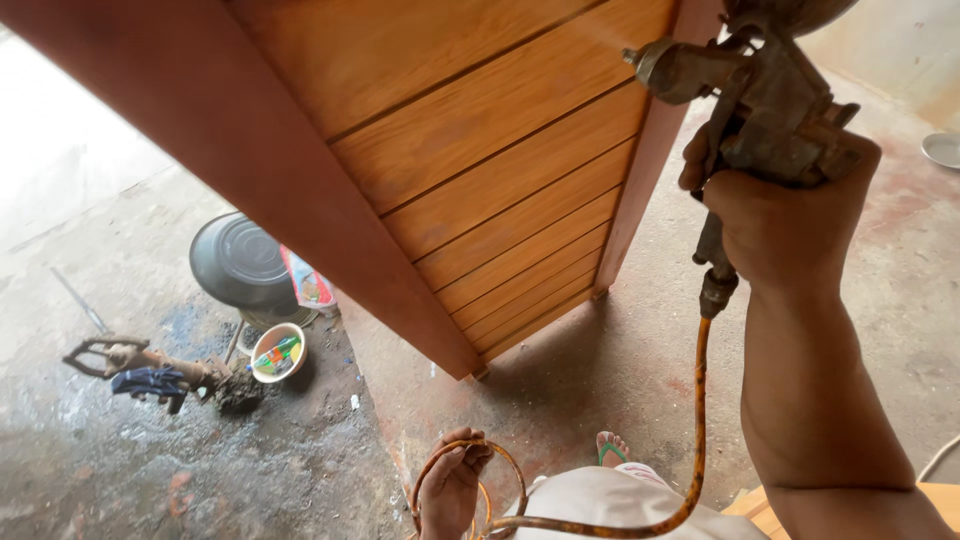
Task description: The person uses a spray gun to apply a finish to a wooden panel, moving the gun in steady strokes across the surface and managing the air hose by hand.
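Gripping a spray gun [775, 115] in the right hand [790, 215], fingers wrapped tight around its handle, nozzle pointing left at the door [500, 190] just beside it; gun sitting high, at the top right of the view, with the cup above the fist partly cut off by the edge. Trailing a stained orange hose [702, 420] straight down from under that fist, curving left across the lap toward the other hand. Pinching a loop of the same hose in the left hand [450, 485], fingers curled over it, low in the view. Leaning up and away from both hands, the door showing slatted golden wood in a reddish frame, its lower corner resting on the concrete floor [600, 370]. Showing a foot in a green sandal [611, 450] between the two hands. Lying well left of the left hand: a dark round lid [240, 262], a small bowl [278, 352] of coloured bits, an old tap [125, 358]
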